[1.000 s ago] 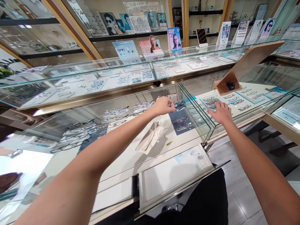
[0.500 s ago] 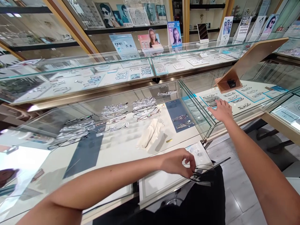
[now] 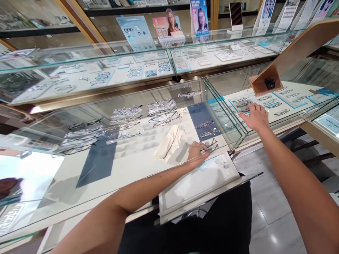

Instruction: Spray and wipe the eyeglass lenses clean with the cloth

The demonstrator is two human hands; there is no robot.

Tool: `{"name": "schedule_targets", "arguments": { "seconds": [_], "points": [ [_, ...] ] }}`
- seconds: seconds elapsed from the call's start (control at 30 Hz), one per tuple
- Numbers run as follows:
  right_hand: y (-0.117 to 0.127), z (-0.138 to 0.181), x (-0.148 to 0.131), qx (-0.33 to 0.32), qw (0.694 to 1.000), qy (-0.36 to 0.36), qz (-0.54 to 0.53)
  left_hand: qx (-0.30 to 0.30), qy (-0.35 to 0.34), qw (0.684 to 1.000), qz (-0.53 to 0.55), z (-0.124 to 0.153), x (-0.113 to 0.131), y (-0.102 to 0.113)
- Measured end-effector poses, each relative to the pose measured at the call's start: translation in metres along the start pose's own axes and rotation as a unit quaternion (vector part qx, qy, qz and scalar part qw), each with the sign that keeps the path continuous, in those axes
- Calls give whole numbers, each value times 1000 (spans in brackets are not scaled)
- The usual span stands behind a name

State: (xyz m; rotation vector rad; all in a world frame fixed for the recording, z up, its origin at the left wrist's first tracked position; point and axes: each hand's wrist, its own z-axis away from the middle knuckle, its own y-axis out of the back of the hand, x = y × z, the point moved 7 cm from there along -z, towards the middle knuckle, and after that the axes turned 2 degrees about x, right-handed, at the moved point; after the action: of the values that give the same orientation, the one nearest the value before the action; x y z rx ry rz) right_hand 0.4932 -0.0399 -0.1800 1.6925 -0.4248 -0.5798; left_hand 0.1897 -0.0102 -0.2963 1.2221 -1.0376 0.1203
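Observation:
My left hand (image 3: 197, 151) reaches into the glass display case (image 3: 148, 95) from its open back and is closed on a pair of glasses (image 3: 210, 146), holding it just above the white case floor near the front right corner. A beige cleaning cloth (image 3: 169, 141) lies right beside that hand. My right hand (image 3: 254, 115) rests flat with fingers spread on the glass top of the neighbouring case (image 3: 299, 109), holding nothing. Rows of several glasses (image 3: 161, 112) lie further in, and two pairs sit on a dark blue mat (image 3: 203, 120).
A pulled-out white tray (image 3: 190, 187) sits below the case edge by my body. A wooden stand (image 3: 288, 56) leans on the right case. More glass counters with glasses and posters (image 3: 198, 17) stand behind. Grey tiled floor (image 3: 267, 211) lies to the right.
My left hand took glasses from deep in the case, drew them out over the tray, and has now gone back inside near the cloth holding a pair. The right hand stayed put.

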Motion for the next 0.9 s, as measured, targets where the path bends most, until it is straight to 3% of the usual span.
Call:
{"name": "schedule_targets", "arguments": {
  "seconds": [0.2,0.33,0.43,0.7,0.9],
  "points": [
    [2,-1,-1,-9,1000,16,0,94,-8,995,-24,-25,2,-1],
    [3,0,-1,-3,1000,8,-4,127,-24,991,-20,-56,11,-5],
    [2,2,-1,5,1000,9,-17,146,-21,988,-41,-85,6,4],
    [4,15,1,-2,1000,0,-25,107,1,986,-126,-161,-43,37],
    [7,20,5,13,1000,2,-16,71,-3,987,-146,-196,-62,23]
  ]
}}
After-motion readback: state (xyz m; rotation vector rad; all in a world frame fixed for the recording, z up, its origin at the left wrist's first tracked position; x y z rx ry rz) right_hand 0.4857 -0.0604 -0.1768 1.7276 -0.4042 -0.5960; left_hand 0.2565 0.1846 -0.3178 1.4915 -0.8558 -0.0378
